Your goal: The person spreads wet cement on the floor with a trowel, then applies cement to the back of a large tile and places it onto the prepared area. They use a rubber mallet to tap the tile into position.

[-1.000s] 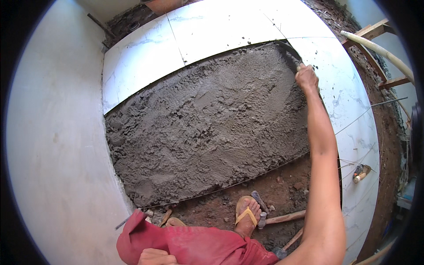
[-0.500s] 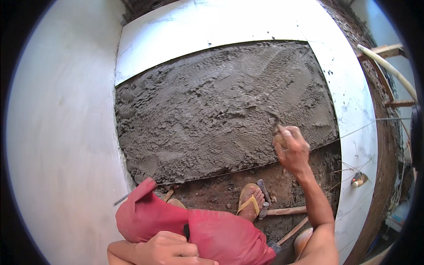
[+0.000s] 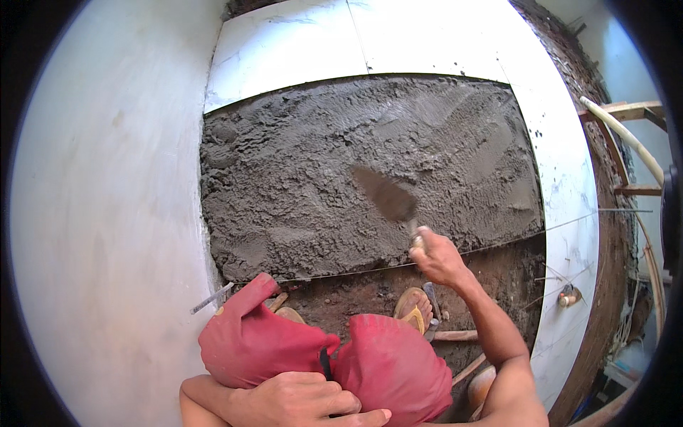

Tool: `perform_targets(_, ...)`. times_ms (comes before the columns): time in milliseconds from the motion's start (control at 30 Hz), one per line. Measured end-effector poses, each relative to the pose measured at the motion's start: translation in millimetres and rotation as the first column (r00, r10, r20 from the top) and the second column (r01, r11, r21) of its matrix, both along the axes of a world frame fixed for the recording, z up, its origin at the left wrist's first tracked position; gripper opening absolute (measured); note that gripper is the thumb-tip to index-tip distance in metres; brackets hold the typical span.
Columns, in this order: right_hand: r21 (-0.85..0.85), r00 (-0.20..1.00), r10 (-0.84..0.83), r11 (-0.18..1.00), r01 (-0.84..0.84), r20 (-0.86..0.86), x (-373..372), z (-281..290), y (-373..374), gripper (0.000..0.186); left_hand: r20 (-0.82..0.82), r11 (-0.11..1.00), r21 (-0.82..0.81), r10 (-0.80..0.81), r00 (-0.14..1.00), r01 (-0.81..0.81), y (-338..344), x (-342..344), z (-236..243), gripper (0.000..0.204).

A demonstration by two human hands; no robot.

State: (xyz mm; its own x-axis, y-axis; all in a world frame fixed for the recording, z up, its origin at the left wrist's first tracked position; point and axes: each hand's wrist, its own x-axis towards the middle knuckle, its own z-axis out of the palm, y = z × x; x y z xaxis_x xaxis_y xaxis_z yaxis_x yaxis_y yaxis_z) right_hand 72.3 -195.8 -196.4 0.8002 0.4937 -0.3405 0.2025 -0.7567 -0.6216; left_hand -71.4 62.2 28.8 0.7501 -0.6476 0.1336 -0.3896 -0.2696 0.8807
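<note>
My right hand [image 3: 440,257] is closed around the handle of a pointed trowel [image 3: 388,196]. The trowel's blade is over the middle of a bed of wet grey mortar [image 3: 299,171], its tip toward the far left; whether it touches the surface, I cannot tell. My left hand [image 3: 306,398] lies loosely across my red shorts [image 3: 398,356], holding nothing, with its fingers partly stretched out. Along the near side of the mortar runs a taut string [image 3: 370,270].
White marbled tiles [image 3: 292,50] border the mortar at the back and right. A pale wall [image 3: 107,213] rises on the left. By my sandalled foot [image 3: 415,309] lies a hammer [image 3: 455,335]. A small wooden-handled tool [image 3: 569,296] rests on the right tiles. Wooden poles [image 3: 626,135] stand far right.
My right hand has drawn nearer to me and left, and the trowel's blade now shows broad side up, pointing far left. My left hand's fingers have extended a little. The view has shifted.
</note>
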Motion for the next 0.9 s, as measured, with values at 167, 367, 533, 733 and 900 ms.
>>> perform_targets(167, -0.322, 0.947, 0.306, 0.89, -0.322, -0.101, -8.6, 12.1, 11.3, 0.035, 0.03, 1.0, -0.001, 0.009, 0.999, -0.009, 8.8, -6.4, -5.7, 0.04)
perform_targets(367, -0.504, 0.939, -0.299, 0.793, 0.343, 0.169, 49.8, 16.8, -107.4, 0.037, 0.052, 0.997, 0.071, -0.046, 0.998, 0.042, 11.5, -9.2, -0.1, 0.042)
perform_targets(533, -0.104, 0.73, -0.574, 0.755, 0.647, 0.37, 28.8, 63.0, -136.9, 0.031, 0.044, 0.997, 0.067, -0.048, 0.998, 0.045, 8.4, -5.7, -3.4, 0.044)
perform_targets(733, -0.067, 0.732, -0.594, 0.759, 0.647, 0.333, -39.7, 10.2, -131.1, 0.031, 0.084, 0.997, -0.045, -0.062, 0.995, 0.066, 5.7, 10.7, -7.7, 0.043)
perform_targets(900, -0.282, 0.927, -0.343, 0.884, 0.374, 0.155, -55.9, -2.9, -128.6, 0.033, 0.094, 0.996, -0.052, -0.071, 0.993, 0.077, 0.5, 15.6, -9.2, 0.039)
